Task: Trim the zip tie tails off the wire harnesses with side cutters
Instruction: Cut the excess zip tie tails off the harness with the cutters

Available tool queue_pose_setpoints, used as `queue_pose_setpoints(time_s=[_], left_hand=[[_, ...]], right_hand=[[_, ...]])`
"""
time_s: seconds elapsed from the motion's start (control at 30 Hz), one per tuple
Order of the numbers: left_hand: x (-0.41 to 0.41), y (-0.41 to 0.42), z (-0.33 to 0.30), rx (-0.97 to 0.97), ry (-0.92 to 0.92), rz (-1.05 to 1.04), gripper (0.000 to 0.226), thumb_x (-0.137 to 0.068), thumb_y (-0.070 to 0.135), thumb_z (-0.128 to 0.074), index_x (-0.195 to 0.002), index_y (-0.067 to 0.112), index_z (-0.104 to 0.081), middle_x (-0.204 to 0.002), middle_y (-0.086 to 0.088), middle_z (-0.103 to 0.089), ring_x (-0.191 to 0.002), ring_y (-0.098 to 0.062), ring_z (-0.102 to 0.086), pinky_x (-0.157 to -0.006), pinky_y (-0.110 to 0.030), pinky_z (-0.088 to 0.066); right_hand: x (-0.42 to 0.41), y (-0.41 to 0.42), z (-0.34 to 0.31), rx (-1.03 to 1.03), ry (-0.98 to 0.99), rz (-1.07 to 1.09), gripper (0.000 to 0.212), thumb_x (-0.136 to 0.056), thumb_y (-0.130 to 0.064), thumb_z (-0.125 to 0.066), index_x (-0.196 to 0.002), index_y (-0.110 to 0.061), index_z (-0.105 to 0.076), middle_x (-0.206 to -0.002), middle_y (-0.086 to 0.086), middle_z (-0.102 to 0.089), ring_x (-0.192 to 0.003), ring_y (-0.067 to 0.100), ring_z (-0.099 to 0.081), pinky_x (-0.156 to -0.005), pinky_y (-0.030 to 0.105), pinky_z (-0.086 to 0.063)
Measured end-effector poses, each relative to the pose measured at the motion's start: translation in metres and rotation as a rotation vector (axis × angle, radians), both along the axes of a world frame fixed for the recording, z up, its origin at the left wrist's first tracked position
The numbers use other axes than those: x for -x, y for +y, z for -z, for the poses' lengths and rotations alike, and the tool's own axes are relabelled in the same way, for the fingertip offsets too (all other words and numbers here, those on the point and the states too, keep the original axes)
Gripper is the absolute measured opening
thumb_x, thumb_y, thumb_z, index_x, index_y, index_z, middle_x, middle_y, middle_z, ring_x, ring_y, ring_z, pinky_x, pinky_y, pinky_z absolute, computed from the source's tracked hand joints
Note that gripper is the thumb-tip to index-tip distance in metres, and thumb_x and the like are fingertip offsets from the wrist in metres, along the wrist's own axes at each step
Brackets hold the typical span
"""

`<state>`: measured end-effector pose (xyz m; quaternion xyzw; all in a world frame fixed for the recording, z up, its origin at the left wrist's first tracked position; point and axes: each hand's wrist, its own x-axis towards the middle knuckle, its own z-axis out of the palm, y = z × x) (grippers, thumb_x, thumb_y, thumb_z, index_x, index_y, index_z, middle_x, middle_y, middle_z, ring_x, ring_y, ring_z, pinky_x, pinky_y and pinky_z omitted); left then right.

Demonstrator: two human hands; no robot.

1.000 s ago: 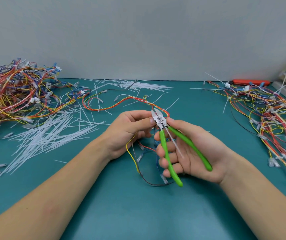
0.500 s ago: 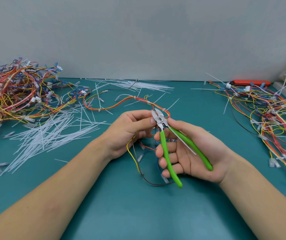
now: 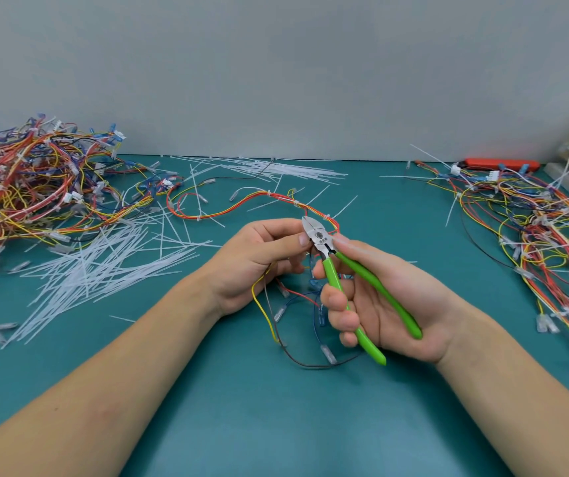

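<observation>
Two hands meet over the worktop (image 3: pixel 207 407): our left hand (image 3: pixel 259 259) pinches the wire harness (image 3: pixel 276 197) just left of the side cutters (image 3: pixel 321 241), which our right hand (image 3: pixel 379 304) grips, blades closed, pointing away toward the next tie.

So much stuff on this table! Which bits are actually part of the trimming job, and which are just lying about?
Part of the job:
- green-handled side cutters, gripped by the right hand
- wire harness, pinched by the left hand
- harness pile on the left
- harness pile on the right

Just lying about:
- cut zip tie tails on the teal table
- orange tool by the wall
</observation>
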<state>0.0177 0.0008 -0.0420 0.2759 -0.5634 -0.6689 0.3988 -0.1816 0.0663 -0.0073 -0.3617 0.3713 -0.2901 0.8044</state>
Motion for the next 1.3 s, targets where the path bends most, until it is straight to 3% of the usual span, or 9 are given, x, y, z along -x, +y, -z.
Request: queue_pose_setpoints(time_s=[0.23,0.43,0.57,0.7,1.07,1.3], left_hand=[[0.0002,0.0003,-0.0016,0.008,-0.006,0.01,0.021,-0.097,0.014,-0.06,-0.111,0.005,-0.072,-0.097,-0.013,-0.065,-0.082,-0.022,-0.057,-0.091,-0.051,-0.034],[-0.0003,0.0006,-0.0016,-0.01,0.004,-0.009,0.019,-0.097,0.014,-0.062,-0.112,0.008,-0.074,-0.102,-0.014,-0.064,-0.094,-0.034,-0.044,-0.088,-0.046,-0.037],[-0.0004,0.002,-0.0027,-0.006,0.006,0.015,0.02,-0.096,0.017,-0.06,-0.107,0.014,-0.076,-0.098,-0.002,-0.073,-0.083,-0.015,-0.06,-0.078,-0.026,-0.049],[-0.0006,0.0016,-0.0018,0.005,0.039,0.046,0.02,-0.098,0.015,-0.057,-0.105,0.013,-0.075,-0.093,0.003,-0.075,-0.079,-0.007,-0.067,-0.073,-0.02,-0.053],[-0.0008,0.002,-0.0039,0.01,0.054,0.069,0.021,-0.098,0.016,-0.057,-0.103,0.017,-0.078,-0.093,0.004,-0.075,-0.079,-0.007,-0.066,-0.073,-0.019,-0.053],[-0.0011,-0.0006,-0.0027,-0.025,0.027,0.033,0.027,-0.097,0.015,-0.058,-0.118,0.001,-0.068,-0.101,-0.009,-0.07,-0.084,-0.014,-0.065,-0.08,-0.025,-0.053]], right_hand=[[-0.0012,0.002,-0.0012,0.012,-0.032,-0.009,0.039,-0.099,-0.059,-0.055,-0.093,-0.022,-0.066,-0.066,0.0,-0.05,-0.046,0.013,-0.047,-0.048,0.028,-0.047],[-0.0036,0.0021,-0.0004,-0.008,-0.015,0.024,0.042,-0.093,-0.06,-0.06,-0.096,-0.019,-0.071,-0.069,0.003,-0.058,-0.049,0.017,-0.053,-0.05,0.031,-0.05],[-0.0034,0.0016,-0.0007,-0.018,-0.031,0.0,0.044,-0.096,-0.057,-0.057,-0.098,-0.017,-0.075,-0.081,0.01,-0.068,-0.063,0.025,-0.067,-0.059,0.038,-0.059],[-0.0019,0.001,0.0002,-0.025,-0.036,-0.016,0.045,-0.097,-0.057,-0.057,-0.1,-0.016,-0.075,-0.085,0.011,-0.069,-0.067,0.027,-0.068,-0.063,0.041,-0.06],[-0.0028,0.0017,-0.0009,-0.017,-0.029,-0.013,0.043,-0.096,-0.057,-0.057,-0.1,-0.017,-0.074,-0.082,0.01,-0.067,-0.064,0.025,-0.066,-0.062,0.039,-0.059],[-0.0032,0.0027,-0.0014,0.005,-0.012,0.016,0.041,-0.095,-0.059,-0.059,-0.095,-0.02,-0.07,-0.067,0.002,-0.054,-0.048,0.016,-0.049,-0.05,0.03,-0.049]])
